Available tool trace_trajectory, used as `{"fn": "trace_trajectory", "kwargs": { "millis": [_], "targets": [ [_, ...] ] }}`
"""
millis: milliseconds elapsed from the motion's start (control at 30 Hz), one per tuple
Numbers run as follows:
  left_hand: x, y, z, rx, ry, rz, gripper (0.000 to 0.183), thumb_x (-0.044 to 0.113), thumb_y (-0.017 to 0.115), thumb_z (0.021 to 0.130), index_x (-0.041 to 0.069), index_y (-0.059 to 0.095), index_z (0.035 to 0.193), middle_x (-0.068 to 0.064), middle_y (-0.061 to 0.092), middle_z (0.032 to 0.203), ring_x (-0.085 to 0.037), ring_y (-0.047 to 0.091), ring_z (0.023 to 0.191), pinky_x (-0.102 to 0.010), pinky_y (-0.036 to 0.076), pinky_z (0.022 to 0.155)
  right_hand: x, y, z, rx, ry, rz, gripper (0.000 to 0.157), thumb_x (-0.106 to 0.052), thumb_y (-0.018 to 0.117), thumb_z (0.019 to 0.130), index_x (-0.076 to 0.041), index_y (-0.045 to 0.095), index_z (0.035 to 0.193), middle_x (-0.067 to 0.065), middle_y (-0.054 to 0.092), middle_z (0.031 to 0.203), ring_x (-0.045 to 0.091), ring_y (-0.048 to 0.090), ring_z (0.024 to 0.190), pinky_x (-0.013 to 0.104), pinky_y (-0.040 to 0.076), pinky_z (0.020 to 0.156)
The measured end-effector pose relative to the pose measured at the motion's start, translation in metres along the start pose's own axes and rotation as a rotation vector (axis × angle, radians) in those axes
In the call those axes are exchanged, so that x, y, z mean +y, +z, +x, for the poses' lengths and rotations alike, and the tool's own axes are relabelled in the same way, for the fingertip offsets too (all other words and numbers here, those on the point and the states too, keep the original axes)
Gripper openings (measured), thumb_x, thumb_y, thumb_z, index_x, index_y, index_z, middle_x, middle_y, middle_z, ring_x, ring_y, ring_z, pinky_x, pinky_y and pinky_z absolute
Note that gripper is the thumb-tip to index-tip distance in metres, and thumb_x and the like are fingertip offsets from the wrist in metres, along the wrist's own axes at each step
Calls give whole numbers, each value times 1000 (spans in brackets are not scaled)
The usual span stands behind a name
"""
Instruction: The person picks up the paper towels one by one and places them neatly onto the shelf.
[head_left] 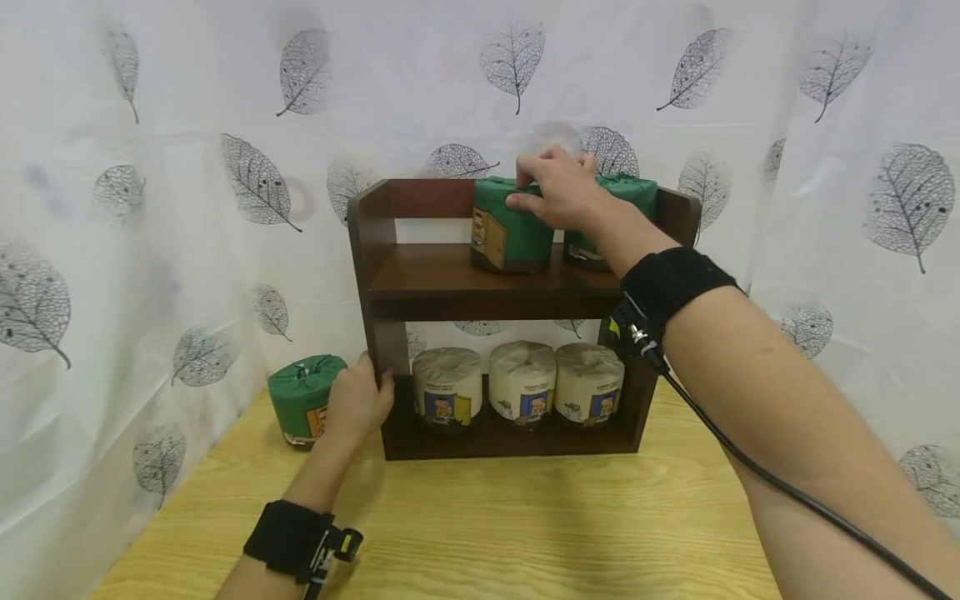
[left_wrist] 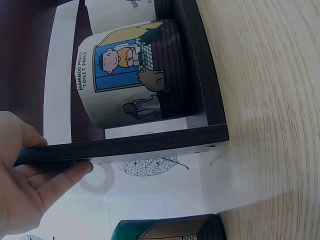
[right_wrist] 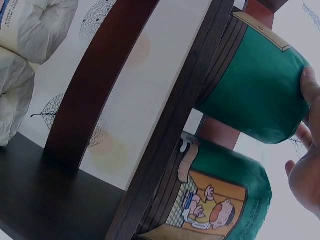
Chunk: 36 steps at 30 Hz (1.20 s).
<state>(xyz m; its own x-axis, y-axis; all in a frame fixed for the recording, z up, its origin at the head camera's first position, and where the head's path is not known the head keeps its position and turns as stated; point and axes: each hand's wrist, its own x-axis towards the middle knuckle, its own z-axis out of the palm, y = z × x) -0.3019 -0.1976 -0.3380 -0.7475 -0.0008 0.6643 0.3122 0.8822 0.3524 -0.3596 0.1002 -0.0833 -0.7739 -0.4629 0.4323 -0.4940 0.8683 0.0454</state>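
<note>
In the head view, my right hand (head_left: 564, 193) holds a green-wrapped toilet paper roll (head_left: 519, 237) by its top on the upper board of a dark brown two-tier shelf (head_left: 427, 271). The right wrist view has the thumb against this roll (right_wrist: 260, 80). Another green roll (head_left: 637, 196) stands to its right, partly behind my forearm. My left hand (head_left: 360, 402) grips the shelf's left side panel; in the left wrist view, thumb and fingers lie on opposite faces of that panel (left_wrist: 135, 145).
Three cream-wrapped toilet paper rolls (head_left: 522, 379) stand on the lower tier. Left of the shelf, one green roll (head_left: 300, 400) sits on the light wooden table (head_left: 480, 517). A leaf-patterned white curtain (head_left: 405, 83) hangs behind. A black cable (head_left: 780, 483) runs along my right forearm.
</note>
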Motion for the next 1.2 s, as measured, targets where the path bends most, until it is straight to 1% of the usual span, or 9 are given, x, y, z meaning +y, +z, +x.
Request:
{"fn": "trace_trajectory", "kwargs": {
  "millis": [133,300,467,633,767,833,967,1067,1200],
  "targets": [
    [0,-1,1,6,3,3,23,18,56,85,-4,52,84,-23,58,63,-32,59,54,-44,48,44,4,-2,-3,18,-26,13,29,-42,47,93,-15,45,103,12,42,131,27,27,129,60,10,98],
    [-1,0,1,4,4,9,23,18,56,85,-4,51,83,-22,57,62,-31,58,52,-43,48,44,7,-5,-4,16,-40,15,28,-41,48,93,-15,45,102,10,46,125,27,28,128,57,12,92],
    [-1,0,1,7,4,13,24,18,56,85,-5,52,84,-23,57,63,-33,59,55,-45,48,45,6,-6,-4,8,-36,7,29,-42,48,92,-15,46,101,8,49,123,28,28,128,58,13,93],
    [-1,0,-1,1,-4,12,23,17,57,85,-5,51,84,-22,57,62,-31,59,53,-44,48,45,1,-4,-3,7,4,-9,40,-53,42,92,-15,46,105,12,46,125,30,27,125,59,14,92],
    [-1,2,-1,0,10,11,24,18,56,85,-5,51,83,-21,56,61,-29,58,51,-42,47,42,-7,-5,-2,10,39,-60,48,-60,36,91,-16,47,104,14,47,125,32,25,126,60,12,96],
    [-1,2,-1,13,20,17,24,18,56,85,-6,51,83,-21,56,60,-30,58,51,-43,47,42,-12,-6,-1,20,51,-93,48,-61,35,91,-16,48,101,13,49,124,31,25,127,62,10,98],
    [-2,2,-1,31,29,22,24,17,57,84,-6,51,82,-22,56,60,-31,58,51,-43,47,42,-21,-6,4,41,87,-131,44,-58,36,92,-17,51,97,7,56,114,31,28,126,63,7,101],
    [-2,2,-1,28,29,17,23,17,56,85,-5,51,81,-22,56,59,-31,58,50,-43,47,41,-27,-3,8,42,108,-124,41,-56,38,92,-20,52,105,4,57,114,31,29,127,62,7,101],
    [-1,3,-1,31,31,14,23,17,56,84,-5,51,81,-22,56,59,-31,58,50,-43,46,41,-35,2,11,28,106,-109,42,-52,41,92,-24,52,121,3,54,124,31,30,127,61,9,101]
  ]
}}
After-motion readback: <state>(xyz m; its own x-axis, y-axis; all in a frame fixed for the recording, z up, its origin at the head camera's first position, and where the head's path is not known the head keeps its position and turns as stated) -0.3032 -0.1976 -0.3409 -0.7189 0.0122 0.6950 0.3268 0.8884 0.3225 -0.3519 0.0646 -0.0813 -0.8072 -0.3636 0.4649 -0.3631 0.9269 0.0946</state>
